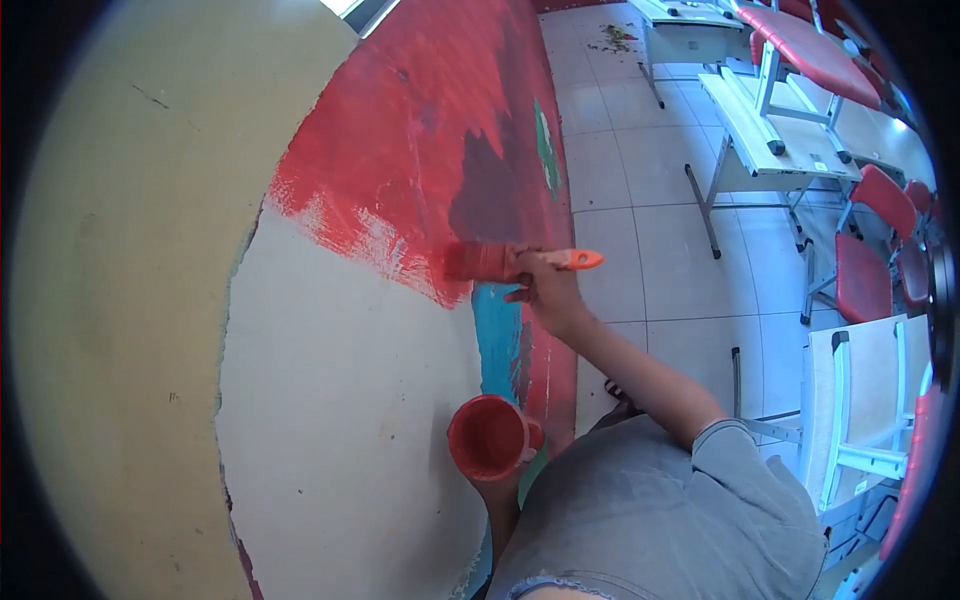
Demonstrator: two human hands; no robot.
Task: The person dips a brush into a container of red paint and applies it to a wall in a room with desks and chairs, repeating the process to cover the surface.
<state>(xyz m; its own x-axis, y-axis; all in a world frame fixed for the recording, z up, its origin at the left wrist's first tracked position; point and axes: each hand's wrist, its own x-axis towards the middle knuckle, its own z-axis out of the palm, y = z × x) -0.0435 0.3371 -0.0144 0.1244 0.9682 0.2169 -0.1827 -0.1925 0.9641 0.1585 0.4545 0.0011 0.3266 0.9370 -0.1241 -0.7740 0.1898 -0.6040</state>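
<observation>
A wide brush [482, 262], its bristles coated in red, is held in my right hand [545, 285], with the orange handle end sticking out to the right. The bristle tips touch the wall at the lower edge of the red painted area [370, 130]. Lower down, my left hand [532, 440] holds a red paint cup [487, 437] by its side, its opening facing the camera; most of the fingers are hidden. Red coats the inside of the cup. Beside the brush, an unpainted cream section of wall [340, 370] meets a blue strip [497, 340].
Yellowish wall [120, 250] fills the left. On the right, over a tiled floor [600, 170], stand desks [760, 120] and red chairs [865, 280], one chair upturned on a desk. Leafy debris [617, 38] lies on the far floor.
</observation>
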